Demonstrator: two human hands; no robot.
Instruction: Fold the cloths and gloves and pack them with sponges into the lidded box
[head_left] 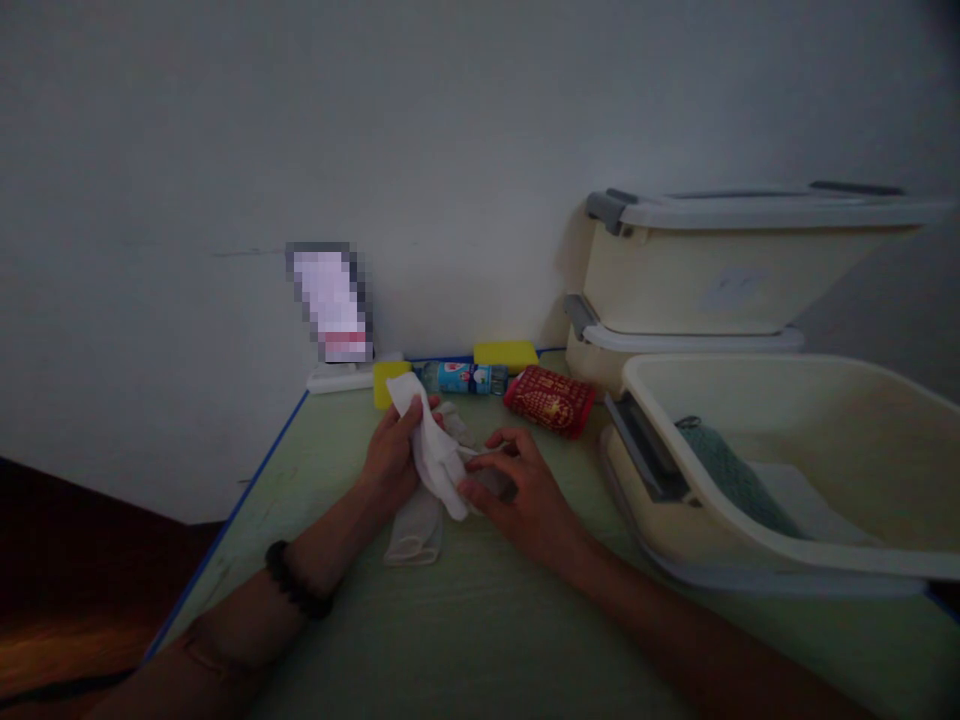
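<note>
A limp piece of thin white cloth that looks like a glove (pixel 433 455) hangs over the middle of the table. My left hand (pixel 395 445) is closed on its upper part, thumb on top. With fingers curled, my right hand (pixel 517 485) pinches the cloth's right side; the exact contact at the fingertips is partly hidden. Beneath it a second pale cloth piece with a hemmed end (pixel 414 530) lies on the table, its upper part covered. Just beyond my hands are a yellow block (pixel 391 383) and a plastic bottle with a blue label (pixel 465 378) lying on its side.
Behind stand a phone (pixel 330 305) on a white holder and another yellow block (pixel 505 355). A red patterned packet (pixel 551 400) lies right of the bottle. On the right, an open cream bin (pixel 652 510) holds green knitted cloth (pixel 739 475); lidded boxes (pixel 675 275) stack behind it.
</note>
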